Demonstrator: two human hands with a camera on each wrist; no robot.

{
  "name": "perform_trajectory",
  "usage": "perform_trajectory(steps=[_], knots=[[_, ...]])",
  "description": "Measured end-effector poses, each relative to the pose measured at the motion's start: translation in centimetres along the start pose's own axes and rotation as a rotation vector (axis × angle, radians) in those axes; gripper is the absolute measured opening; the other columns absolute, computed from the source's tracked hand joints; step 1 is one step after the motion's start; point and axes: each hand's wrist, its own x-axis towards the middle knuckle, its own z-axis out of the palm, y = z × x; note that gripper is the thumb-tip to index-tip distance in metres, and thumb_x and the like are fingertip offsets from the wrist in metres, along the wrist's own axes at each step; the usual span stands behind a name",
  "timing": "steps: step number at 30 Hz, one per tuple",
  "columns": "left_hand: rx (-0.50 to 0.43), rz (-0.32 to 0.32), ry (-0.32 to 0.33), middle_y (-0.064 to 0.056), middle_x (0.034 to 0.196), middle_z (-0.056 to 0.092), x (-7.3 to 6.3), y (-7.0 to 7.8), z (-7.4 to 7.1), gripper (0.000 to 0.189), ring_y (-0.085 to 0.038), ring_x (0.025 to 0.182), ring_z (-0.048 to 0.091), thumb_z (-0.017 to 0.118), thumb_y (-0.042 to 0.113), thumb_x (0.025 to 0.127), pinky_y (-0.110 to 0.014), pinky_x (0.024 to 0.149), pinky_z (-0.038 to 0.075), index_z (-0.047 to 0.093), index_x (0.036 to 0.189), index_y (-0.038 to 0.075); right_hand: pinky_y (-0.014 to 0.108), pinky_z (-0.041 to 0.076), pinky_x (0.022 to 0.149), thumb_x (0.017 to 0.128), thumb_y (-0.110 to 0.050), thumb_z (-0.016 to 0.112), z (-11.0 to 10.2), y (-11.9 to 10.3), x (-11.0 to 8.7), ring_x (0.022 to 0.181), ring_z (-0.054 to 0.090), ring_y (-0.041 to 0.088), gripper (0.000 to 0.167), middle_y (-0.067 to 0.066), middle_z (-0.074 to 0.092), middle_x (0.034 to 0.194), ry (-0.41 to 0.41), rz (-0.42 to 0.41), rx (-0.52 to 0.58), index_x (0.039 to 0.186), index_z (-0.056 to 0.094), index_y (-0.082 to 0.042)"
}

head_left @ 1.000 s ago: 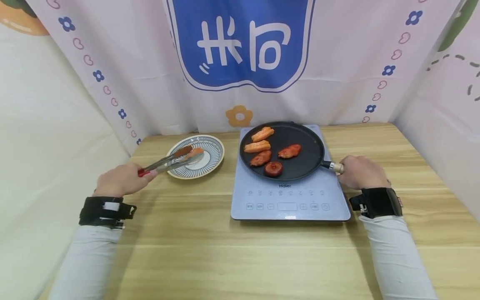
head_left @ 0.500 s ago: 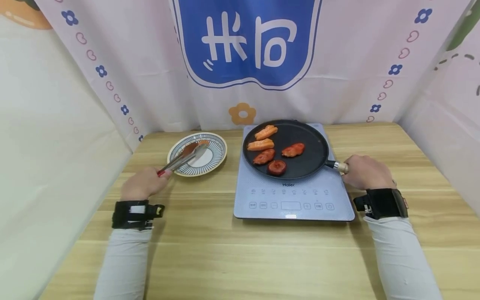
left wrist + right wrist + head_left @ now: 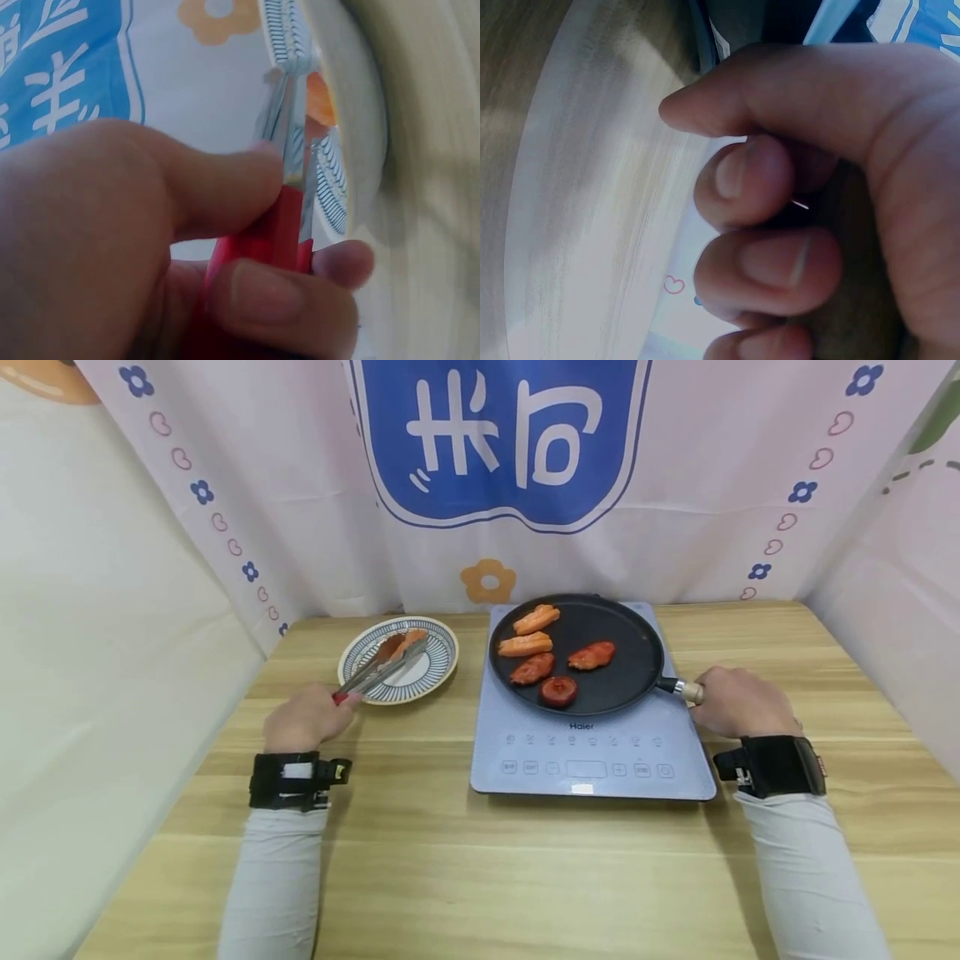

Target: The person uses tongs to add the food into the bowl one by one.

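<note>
My left hand (image 3: 303, 718) grips the red handles of metal tongs (image 3: 386, 670), also close up in the left wrist view. The tongs reach over a patterned plate (image 3: 452, 664), their tips on either side of an orange food piece (image 3: 414, 638) there. My right hand (image 3: 742, 702) holds the wooden-ended handle (image 3: 692, 692) of a flat black frying pan (image 3: 626, 672). In the pan lie two ridged orange pieces (image 3: 526, 644), two glazed reddish pieces like chicken wings (image 3: 592, 655) and a round dark-red piece (image 3: 558, 692). In the right wrist view the curled fingers (image 3: 769, 270) hide most of the handle.
Beneath the pan is a pale induction cooktop (image 3: 551, 747) with a touch panel along its front. It stands on a wooden table (image 3: 420, 860), to the right of the plate. A printed curtain (image 3: 315, 527) hangs behind the table, with pale cloth at both sides.
My left hand has moved right and the tongs have reached farther over the plate, their tips drawing closer around the orange piece. My right hand stays on the pan handle. The head view has shifted slightly.
</note>
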Motion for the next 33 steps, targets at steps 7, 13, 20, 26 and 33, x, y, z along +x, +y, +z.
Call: perform_trajectory(steps=[7, 13, 20, 26, 33], knots=[[0.002, -0.027, 0.065, -0.007, 0.071, 0.050, 0.1, 0.4, 0.4, 0.053, -0.022, 0.061, 0.050, 0.040, 0.052, 0.108, -0.036, 0.056, 0.040, 0.051, 0.079, 0.010, 0.037, 0.036, 0.058, 0.093, -0.015, 0.064, -0.2, -0.1, -0.1, 0.065, 0.049, 0.024, 0.025, 0.003, 0.047, 0.068, -0.011, 0.008, -0.003, 0.072, 0.050, -0.015], [0.016, -0.033, 0.101, -0.007, 0.070, 0.050, 0.0, 0.3, 0.4, 0.054, -0.022, 0.060, 0.049, 0.041, 0.053, 0.108, -0.036, 0.054, 0.038, 0.052, 0.077, 0.010, 0.038, 0.036, 0.058, 0.093, -0.016, 0.065, -0.3, 0.0, -0.1, 0.066, 0.049, 0.024, 0.025, 0.003, 0.046, 0.069, -0.016, 0.011, -0.003, 0.073, 0.050, -0.015], [0.029, -0.003, 0.123, -0.003, 0.066, 0.047, 0.5, -0.3, 0.7, 0.054, -0.020, 0.056, 0.046, 0.042, 0.052, 0.108, -0.035, 0.052, 0.037, 0.048, 0.073, 0.012, 0.037, 0.036, 0.058, 0.093, -0.016, 0.066, -0.1, 0.0, 0.0, 0.066, 0.050, 0.023, 0.027, 0.003, 0.046, 0.068, -0.013, 0.007, -0.007, 0.072, 0.049, -0.015], [0.035, 0.012, 0.143, -0.004, 0.067, 0.047, 1.0, -0.7, 1.0, 0.052, -0.021, 0.057, 0.047, 0.044, 0.050, 0.108, -0.034, 0.052, 0.036, 0.047, 0.071, 0.013, 0.037, 0.036, 0.057, 0.093, -0.015, 0.065, -0.2, 0.1, 0.0, 0.066, 0.050, 0.024, 0.026, 0.003, 0.046, 0.069, -0.017, 0.000, -0.004, 0.072, 0.049, -0.015], [0.017, 0.014, 0.143, -0.006, 0.069, 0.048, 1.6, -1.4, 1.3, 0.053, -0.023, 0.061, 0.051, 0.045, 0.052, 0.108, -0.036, 0.054, 0.038, 0.047, 0.071, 0.013, 0.037, 0.038, 0.057, 0.092, -0.014, 0.065, -0.2, 0.1, 0.0, 0.066, 0.051, 0.024, 0.025, 0.003, 0.047, 0.069, -0.015, 0.000, -0.006, 0.072, 0.050, -0.015]])
